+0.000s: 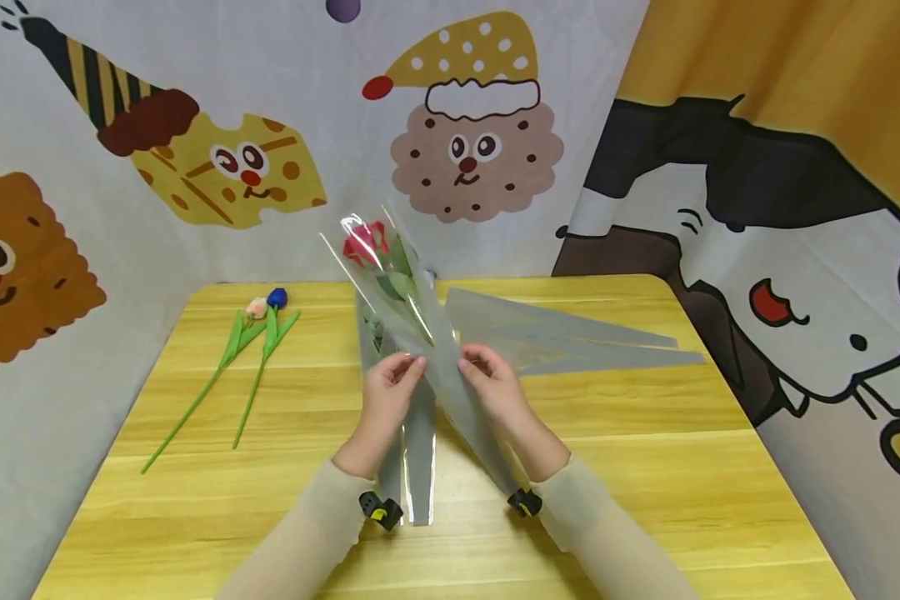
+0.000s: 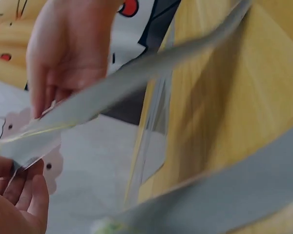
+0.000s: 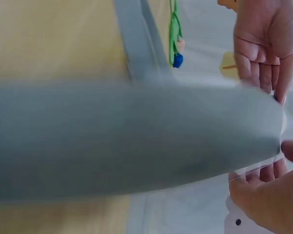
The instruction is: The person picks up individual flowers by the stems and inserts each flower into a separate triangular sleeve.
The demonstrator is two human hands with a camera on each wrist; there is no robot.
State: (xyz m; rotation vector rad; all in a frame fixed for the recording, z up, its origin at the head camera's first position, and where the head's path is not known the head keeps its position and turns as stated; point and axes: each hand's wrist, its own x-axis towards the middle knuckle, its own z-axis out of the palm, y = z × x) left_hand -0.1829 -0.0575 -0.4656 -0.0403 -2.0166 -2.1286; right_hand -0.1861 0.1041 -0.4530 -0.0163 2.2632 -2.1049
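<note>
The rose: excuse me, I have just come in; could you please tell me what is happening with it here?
A person's left hand and right hand hold a gray-and-clear wrapper over the table. The red rose is inside, its bloom near the wrapper's far end. More gray wrapping lies to the right, and a pink tulip and a blue tulip lie on the left, apart from the hands.

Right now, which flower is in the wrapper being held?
The red rose, its wrapper between left hand and right hand; the pink tulip and blue tulip lie unwrapped on the table.
</note>
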